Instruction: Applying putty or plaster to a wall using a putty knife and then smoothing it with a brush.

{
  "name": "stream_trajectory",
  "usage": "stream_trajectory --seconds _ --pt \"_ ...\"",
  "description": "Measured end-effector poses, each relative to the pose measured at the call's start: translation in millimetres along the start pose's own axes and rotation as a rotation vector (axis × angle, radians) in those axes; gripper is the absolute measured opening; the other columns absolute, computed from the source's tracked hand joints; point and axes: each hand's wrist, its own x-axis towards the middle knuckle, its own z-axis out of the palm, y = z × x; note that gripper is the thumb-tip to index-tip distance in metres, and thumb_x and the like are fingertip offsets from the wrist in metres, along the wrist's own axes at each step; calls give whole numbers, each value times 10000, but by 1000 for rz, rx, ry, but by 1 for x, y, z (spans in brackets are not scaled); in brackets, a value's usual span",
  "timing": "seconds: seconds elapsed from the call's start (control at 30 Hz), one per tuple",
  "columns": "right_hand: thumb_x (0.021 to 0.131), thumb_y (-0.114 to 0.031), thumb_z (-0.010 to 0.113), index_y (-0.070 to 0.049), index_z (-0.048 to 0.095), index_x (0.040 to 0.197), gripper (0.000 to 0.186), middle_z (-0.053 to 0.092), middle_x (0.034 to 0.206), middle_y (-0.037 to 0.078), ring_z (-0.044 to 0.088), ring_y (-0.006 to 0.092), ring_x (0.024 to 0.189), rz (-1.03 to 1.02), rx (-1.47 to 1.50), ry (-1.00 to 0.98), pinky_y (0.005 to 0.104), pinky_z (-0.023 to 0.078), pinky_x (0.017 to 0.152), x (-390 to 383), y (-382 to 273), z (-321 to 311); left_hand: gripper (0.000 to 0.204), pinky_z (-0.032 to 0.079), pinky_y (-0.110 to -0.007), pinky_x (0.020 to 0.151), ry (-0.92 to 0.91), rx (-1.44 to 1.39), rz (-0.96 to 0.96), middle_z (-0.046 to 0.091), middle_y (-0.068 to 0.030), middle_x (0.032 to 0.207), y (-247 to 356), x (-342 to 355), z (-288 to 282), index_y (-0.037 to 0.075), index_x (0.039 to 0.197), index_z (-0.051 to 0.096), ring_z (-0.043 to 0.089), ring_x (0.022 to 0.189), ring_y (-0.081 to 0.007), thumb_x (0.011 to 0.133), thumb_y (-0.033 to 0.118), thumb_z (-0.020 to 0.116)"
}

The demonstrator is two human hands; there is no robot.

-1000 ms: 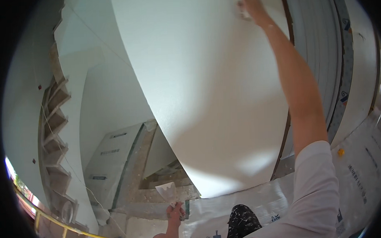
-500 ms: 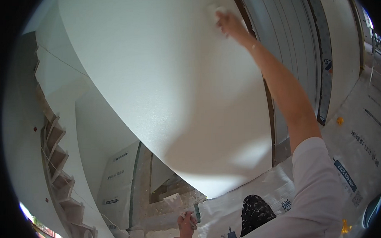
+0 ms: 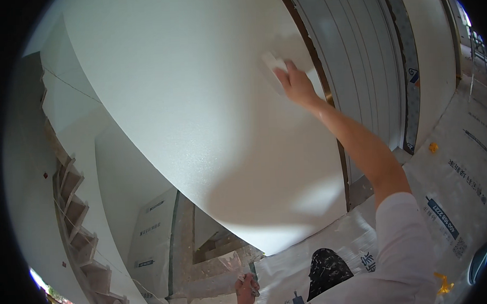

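My right hand (image 3: 299,90) is raised at the upper middle, its fingers closed round a pale, flat scraper (image 3: 273,62). The scraper lies against the white wall panel (image 3: 199,100), near its dark right-hand edge; its exact shape is partly hidden by my fingers. Low in the view, my left hand (image 3: 247,287) is closed, with whitish smears on the fingers. A thin, fan-shaped, whitish scraper blade (image 3: 231,262) sticks up from it, its handle covered by my fist.
Beyond the panel's brown edge strip (image 3: 328,95) stands a grey grooved door (image 3: 353,57). Printed protective sheeting (image 3: 443,198) covers the floor. At left, a bare stepped staircase (image 3: 76,211) runs along a wall. Yellow pieces (image 3: 434,147) lie on the sheeting.
My right hand has moved down the panel with the scraper. My left hand has shifted slightly right, and the blade in it has turned.
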Motion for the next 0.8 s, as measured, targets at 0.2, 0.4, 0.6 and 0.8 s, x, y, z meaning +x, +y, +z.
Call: stream_trajectory --seconds 0.2,0.4,0.6,0.8 --pt "966 -480 463 54 551 917 543 622 773 283 612 470 802 -16 -177 258 515 470 695 90 15 -34 148 438 -301 427 39 88 -22 521 -37 554 4 -14 -10 28 864 605 508 457 -137 915 167 617" --pt "944 -523 473 18 577 997 553 642 843 267 610 457 829 -413 -155 105 489 492 716 163 -127 50 155 452 -285 422 54 106 58 546 -44 568 28 -6 -6 44 829 587 527 453 -138 902 171 636" --pt "932 -474 515 -18 578 1080 483 661 839 236 636 422 808 -474 -390 -220 486 513 690 84 -114 38 157 439 -280 411 132 87 47 533 -42 531 34 -18 -18 38 776 579 529 434 -146 866 136 661" --pt "944 -566 414 16 601 1110 633 666 948 250 632 419 930 -387 -343 89 477 506 797 244 -205 61 146 427 -282 400 98 -89 146 539 -49 533 34 -13 -30 8 811 601 526 419 -145 870 129 657"
